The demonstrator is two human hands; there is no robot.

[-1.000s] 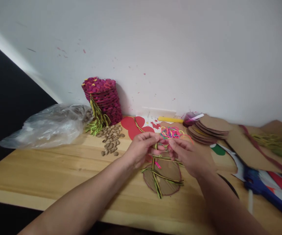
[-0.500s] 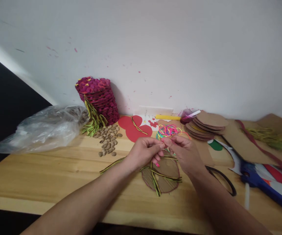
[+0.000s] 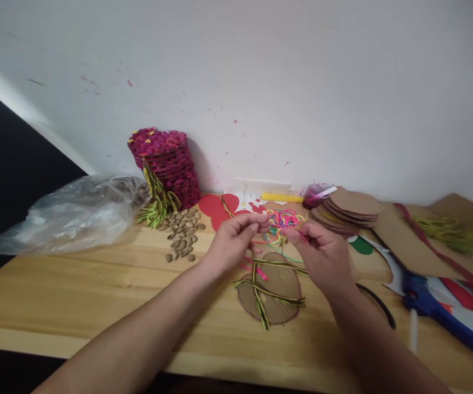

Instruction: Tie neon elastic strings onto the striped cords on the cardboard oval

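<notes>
My left hand (image 3: 236, 241) is closed in a loose pinch, with pink string (image 3: 264, 275) trailing beneath its fingers. My right hand (image 3: 322, 254) pinches with thumb and index finger; a thin stretch of the pink string runs between the two hands. Below them, a rounded cardboard piece (image 3: 277, 314) lies on the table with yellow-and-black cords (image 3: 289, 299) laid across it. One cord reaches under my right hand. Just behind the fingers sits a tangle of multicoloured string (image 3: 284, 220). The tips of the right fingers are partly hidden.
A magenta textured container (image 3: 168, 167) with a tassel stands left, beside brown shells or seeds (image 3: 183, 238) and a plastic bag (image 3: 76, 216). Stacked cardboard pieces (image 3: 353, 202), a purple cup (image 3: 316, 194), a yellow stick (image 3: 281, 197) and a blue glue gun (image 3: 445, 317) lie right.
My hands have moved apart, left hand leftward and right hand rightward, after being together at the fingertips. A cord left of the cardboard is no longer seen there.
</notes>
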